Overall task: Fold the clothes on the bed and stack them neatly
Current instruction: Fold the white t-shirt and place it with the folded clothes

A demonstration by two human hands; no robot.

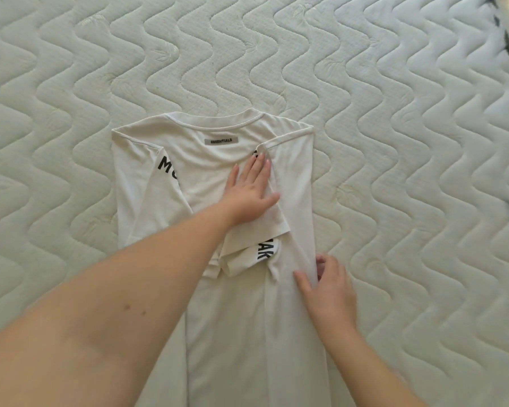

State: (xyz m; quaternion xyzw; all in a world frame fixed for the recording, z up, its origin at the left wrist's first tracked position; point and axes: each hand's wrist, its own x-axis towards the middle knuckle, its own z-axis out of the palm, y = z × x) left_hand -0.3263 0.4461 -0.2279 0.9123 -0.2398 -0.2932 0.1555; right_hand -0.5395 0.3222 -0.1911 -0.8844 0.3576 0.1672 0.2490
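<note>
Left forearm reaches over T-shirt [218, 160] | left hand [252, 195] flat on folded sleeve | right hand [326, 292] pinches right edge | shirt lies lengthwise, collar far

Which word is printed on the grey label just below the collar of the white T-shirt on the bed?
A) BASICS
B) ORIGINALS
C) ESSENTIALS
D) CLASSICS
C: the grey label under the collar of the white T-shirt reads ESSENTIALS, just above where the left hand presses flat on the folded cloth.
</note>
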